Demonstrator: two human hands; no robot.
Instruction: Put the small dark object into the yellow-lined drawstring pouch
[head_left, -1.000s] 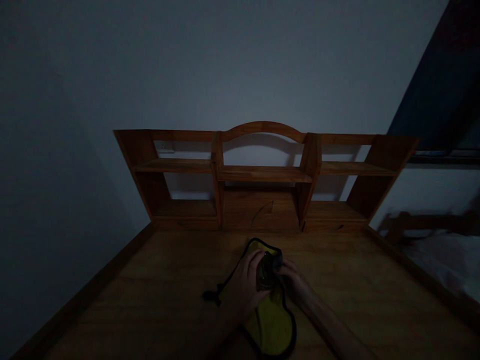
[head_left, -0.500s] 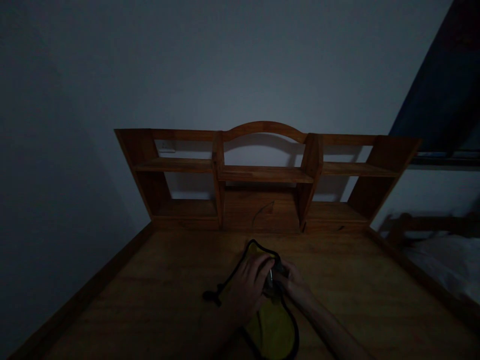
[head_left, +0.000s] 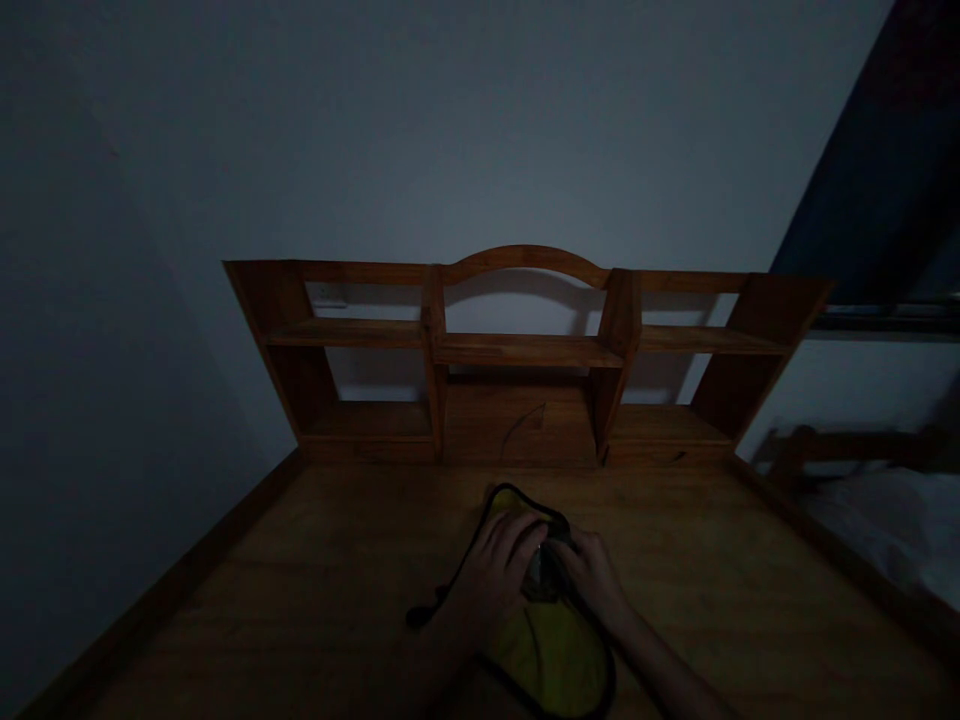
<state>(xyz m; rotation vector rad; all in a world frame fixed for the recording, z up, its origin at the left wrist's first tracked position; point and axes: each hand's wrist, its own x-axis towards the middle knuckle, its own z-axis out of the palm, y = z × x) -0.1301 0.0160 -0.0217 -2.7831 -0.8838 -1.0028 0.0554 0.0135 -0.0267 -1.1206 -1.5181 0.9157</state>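
A yellow cloth piece with black edging (head_left: 559,655), like an opened-out pouch, lies on the wooden desk top (head_left: 315,560). My left hand (head_left: 496,565) rests over its upper part, fingers curled round a small dark object with a shiny glint (head_left: 537,568). From the other side my right hand (head_left: 592,572) grips the dark, right-hand part of the same bundle, its fingertips partly hidden. A black strap end or tab (head_left: 421,614) sticks out left of my left wrist. Dim light keeps the dark object's kind unclear.
A wooden shelf unit (head_left: 525,350) stands along the back of the desk against a pale wall (head_left: 480,130). Raised wooden rims (head_left: 180,590) run along the desk sides. Beyond the right rim lies pale bedding (head_left: 885,520), with a dark window (head_left: 885,190) above.
The cloth's lower part has swung slightly right. My right hand has shifted a little closer over the dark object, while my left hand stays nearly in place. The view moved slightly.
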